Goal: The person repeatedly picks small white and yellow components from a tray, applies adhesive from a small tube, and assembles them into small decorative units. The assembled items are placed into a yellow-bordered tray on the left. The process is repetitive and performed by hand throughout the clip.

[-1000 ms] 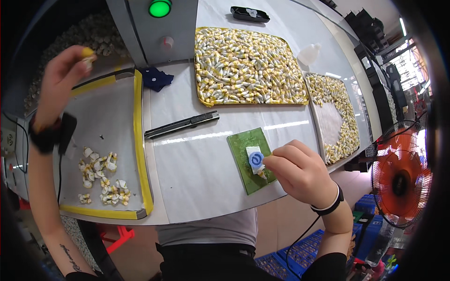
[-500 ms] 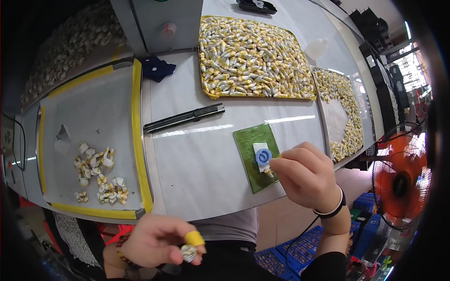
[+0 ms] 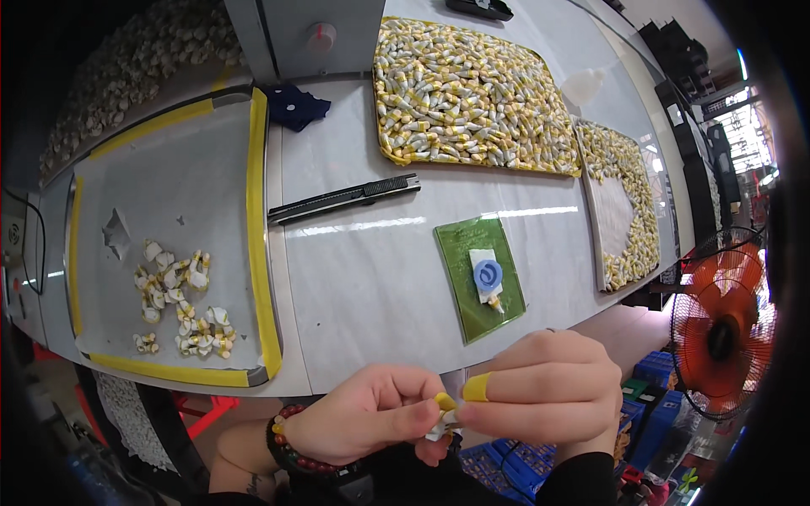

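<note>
My left hand [image 3: 371, 417] is closed at the table's near edge, pinching a small white piece [image 3: 436, 432] between thumb and fingers. My right hand [image 3: 544, 388] meets it there, its fingertips pressed together against the same piece; most of the piece is hidden. Yellow tape wraps a finger on each hand. Beyond the hands, a green mat [image 3: 456, 287] carries a white pad with a round blue cup [image 3: 487, 275]. One small white-and-yellow cone-shaped piece [image 3: 495, 302] lies at the pad's near end.
On the left, a yellow-taped tray [image 3: 190, 228] holds several white-and-yellow clusters [image 3: 202, 333]. A black utility knife [image 3: 346, 199] lies mid-table. Far back stands a full tray of small pieces [image 3: 472, 93], beside a partly filled tray [image 3: 609, 215]. An orange fan [image 3: 721, 329] is at right.
My right hand has come back from the green mat to my left hand, which has moved right and up. The cone-shaped piece by the blue cup now shows uncovered. The view has shifted slightly.
</note>
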### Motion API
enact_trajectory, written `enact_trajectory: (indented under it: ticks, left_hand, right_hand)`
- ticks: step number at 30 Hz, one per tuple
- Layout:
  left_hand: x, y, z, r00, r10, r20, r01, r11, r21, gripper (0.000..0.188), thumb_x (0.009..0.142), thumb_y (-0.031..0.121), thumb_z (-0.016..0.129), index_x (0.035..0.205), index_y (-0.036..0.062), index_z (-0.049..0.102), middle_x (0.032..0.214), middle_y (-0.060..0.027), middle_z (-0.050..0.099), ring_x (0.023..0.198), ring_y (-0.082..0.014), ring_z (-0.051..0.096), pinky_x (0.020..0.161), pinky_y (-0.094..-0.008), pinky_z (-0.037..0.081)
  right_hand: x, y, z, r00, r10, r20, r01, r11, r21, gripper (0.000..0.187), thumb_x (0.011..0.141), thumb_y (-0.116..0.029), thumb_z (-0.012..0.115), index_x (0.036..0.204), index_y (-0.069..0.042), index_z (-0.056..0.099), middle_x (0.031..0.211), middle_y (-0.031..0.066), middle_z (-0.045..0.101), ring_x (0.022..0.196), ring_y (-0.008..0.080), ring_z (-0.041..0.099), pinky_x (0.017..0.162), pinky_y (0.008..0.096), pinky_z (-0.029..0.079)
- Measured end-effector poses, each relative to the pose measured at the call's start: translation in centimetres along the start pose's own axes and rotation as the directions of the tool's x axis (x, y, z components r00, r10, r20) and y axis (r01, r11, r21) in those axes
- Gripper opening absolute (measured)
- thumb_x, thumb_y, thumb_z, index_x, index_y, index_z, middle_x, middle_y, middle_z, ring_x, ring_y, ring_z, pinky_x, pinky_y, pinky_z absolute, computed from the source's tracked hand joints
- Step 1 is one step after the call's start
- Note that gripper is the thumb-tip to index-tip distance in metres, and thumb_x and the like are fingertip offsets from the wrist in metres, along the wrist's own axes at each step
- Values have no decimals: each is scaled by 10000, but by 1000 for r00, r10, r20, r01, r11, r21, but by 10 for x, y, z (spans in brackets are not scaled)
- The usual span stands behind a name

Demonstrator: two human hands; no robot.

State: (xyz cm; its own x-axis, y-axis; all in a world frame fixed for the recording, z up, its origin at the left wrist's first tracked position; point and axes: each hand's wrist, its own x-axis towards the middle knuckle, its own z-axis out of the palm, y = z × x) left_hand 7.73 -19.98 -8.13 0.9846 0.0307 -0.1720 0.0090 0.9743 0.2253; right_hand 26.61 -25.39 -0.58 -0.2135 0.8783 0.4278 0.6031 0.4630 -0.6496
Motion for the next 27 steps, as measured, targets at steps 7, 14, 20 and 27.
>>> enact_trajectory:
  ticks: [7, 14, 20, 27]
  left_hand:
    - [2, -1, 3, 999, -35, -3, 35, 999, 38, 348, 899, 344, 558, 979, 6, 540, 856, -27, 613, 779, -66, 589, 735, -203, 474]
    - [4, -1, 6, 1000, -23, -15, 24, 999, 41, 319, 921, 322, 527, 990, 11, 527, 864, -17, 601, 784, -54, 571, 745, -197, 467]
    - [5, -1, 7, 1000, -20, -11, 20, 999, 36, 303, 931, 307, 512, 999, 12, 517, 866, -18, 596, 788, -51, 569, 744, -196, 467]
    - [6, -2, 8, 999, -29, 13, 29, 1000, 8, 304, 936, 315, 500, 998, 17, 514, 860, -11, 586, 777, -45, 562, 735, -190, 462]
  right_hand:
    - [0, 22, 5, 978, -210, -4, 210, 974, 82, 93, 633, -22, 691, 716, -65, 682, 754, 31, 638, 615, 145, 610, 516, 208, 486]
    - [-3, 16, 2, 992, -121, 27, 120, 993, 18, 86, 647, -29, 690, 724, -66, 681, 769, 32, 644, 630, 148, 621, 533, 218, 506]
    - [-3, 5, -1, 998, 3, 65, -2, 1000, -11, 91, 647, -44, 691, 734, -66, 682, 771, 31, 643, 640, 159, 629, 544, 225, 516]
    - [-5, 1, -3, 998, 40, 53, -39, 999, -23, 128, 634, -43, 698, 757, -75, 681, 750, 26, 641, 613, 158, 625, 513, 227, 499]
